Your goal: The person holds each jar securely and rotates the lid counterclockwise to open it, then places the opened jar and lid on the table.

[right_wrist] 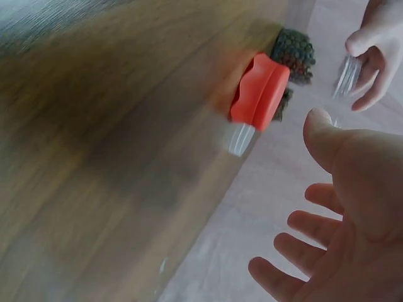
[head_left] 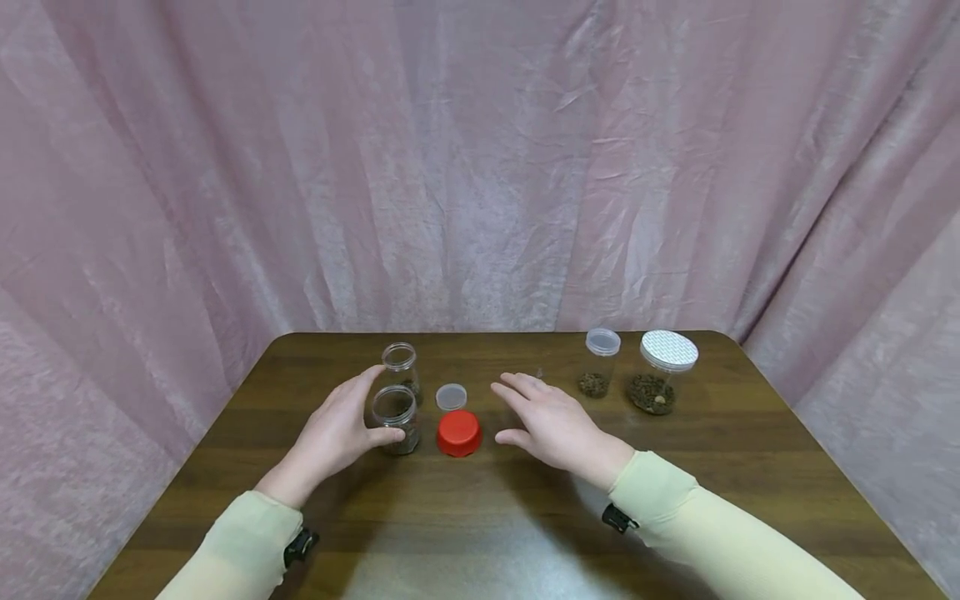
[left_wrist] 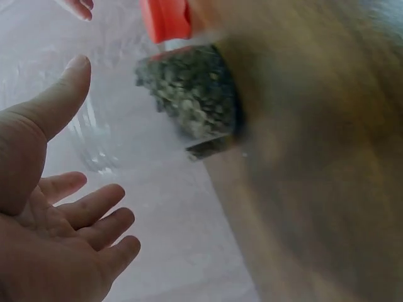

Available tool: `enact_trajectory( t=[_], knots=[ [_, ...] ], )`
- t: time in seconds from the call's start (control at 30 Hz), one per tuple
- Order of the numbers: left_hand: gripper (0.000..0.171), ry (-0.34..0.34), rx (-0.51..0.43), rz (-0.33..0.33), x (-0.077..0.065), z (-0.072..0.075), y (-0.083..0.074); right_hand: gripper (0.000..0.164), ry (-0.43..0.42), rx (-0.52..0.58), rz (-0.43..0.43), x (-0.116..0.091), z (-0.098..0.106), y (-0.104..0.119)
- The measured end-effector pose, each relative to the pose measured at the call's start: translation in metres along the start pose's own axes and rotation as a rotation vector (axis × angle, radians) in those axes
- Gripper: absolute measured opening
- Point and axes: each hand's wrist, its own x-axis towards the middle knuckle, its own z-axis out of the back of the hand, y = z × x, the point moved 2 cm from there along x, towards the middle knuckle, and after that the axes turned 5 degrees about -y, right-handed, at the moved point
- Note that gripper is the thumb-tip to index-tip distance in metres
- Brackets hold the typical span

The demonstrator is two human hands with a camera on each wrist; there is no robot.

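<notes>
My left hand (head_left: 336, 427) is spread around the near clear jar (head_left: 395, 406), thumb in front of it in the head view. The left wrist view shows the left fingers (left_wrist: 104, 220) straight and apart, with dark green and brown bits (left_wrist: 189, 91) in the jar's bottom. Behind it stands a second lidless jar (head_left: 400, 358), partly covered by the left fingertips. To the right lie a red lid (head_left: 459, 433) and a small translucent lid (head_left: 451, 397). My right hand (head_left: 551, 423) hovers right of the red lid, its fingers loosely spread and holding nothing.
At the back right of the wooden table (head_left: 480, 533) stand a slim jar (head_left: 598, 362) with a translucent lid and a wider jar (head_left: 662, 375) with a white patterned lid, both partly filled with dark bits. A pink curtain (head_left: 480, 167) hangs behind the table.
</notes>
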Motion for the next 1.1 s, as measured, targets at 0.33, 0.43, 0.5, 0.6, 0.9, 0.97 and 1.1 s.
enact_trajectory(
  t=[0.33,0.43,0.5,0.6,0.9,0.97,1.1],
  knots=[
    [0.101,-0.072,0.098,-0.200,0.005,-0.002,-0.035,0.079,-0.024,-0.127,-0.036,-0.016,0.016,-0.020],
    [0.102,-0.074,0.114,-0.242,0.006,-0.006,-0.047,0.079,-0.032,-0.146,-0.042,-0.021,0.021,-0.025],
    [0.102,-0.070,0.120,-0.260,0.007,-0.009,-0.054,0.079,-0.039,-0.157,-0.049,-0.025,0.025,-0.029],
    [0.102,-0.063,0.132,-0.277,0.010,-0.014,-0.064,0.079,-0.048,-0.169,-0.061,-0.030,0.030,-0.034],
    [0.098,-0.008,0.148,-0.303,0.019,-0.030,-0.085,0.078,-0.050,-0.191,-0.095,-0.041,0.043,-0.047],
    [0.097,-0.001,0.145,-0.322,0.022,-0.033,-0.091,0.078,-0.049,-0.195,-0.112,-0.043,0.046,-0.050],
    [0.097,0.008,0.159,-0.351,0.026,-0.040,-0.101,0.078,-0.054,-0.208,-0.126,-0.046,0.051,-0.058]
  ],
)
